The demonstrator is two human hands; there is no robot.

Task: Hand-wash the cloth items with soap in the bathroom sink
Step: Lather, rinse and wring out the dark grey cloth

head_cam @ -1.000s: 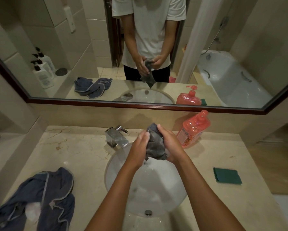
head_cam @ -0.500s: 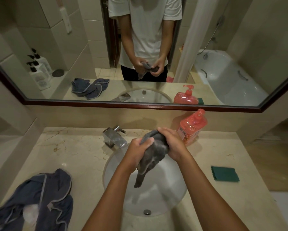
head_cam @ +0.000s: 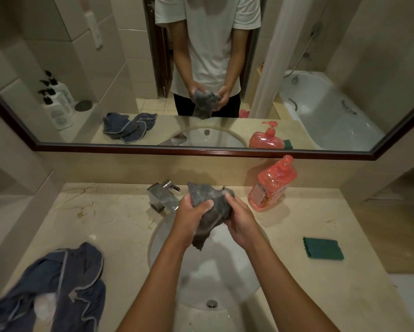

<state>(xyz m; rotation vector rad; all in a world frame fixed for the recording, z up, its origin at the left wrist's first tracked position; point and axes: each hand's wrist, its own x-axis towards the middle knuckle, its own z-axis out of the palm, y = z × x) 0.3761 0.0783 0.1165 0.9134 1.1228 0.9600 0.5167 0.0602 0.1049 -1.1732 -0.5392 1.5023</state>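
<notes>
- Two hands hold one small dark grey wet cloth above the round white sink basin, near the chrome faucet.
- Left hand: its grip is curled round the cloth's left side.
- Right hand: its grip closes on the right edge.
- A red pump soap bottle stands on the beige marble counter; its label is too small to read.
- A blue-grey towel lies left; a green scouring pad lies right.

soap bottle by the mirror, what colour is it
Translucent pinkish-red soap bottle, seen best in the head view.
</notes>
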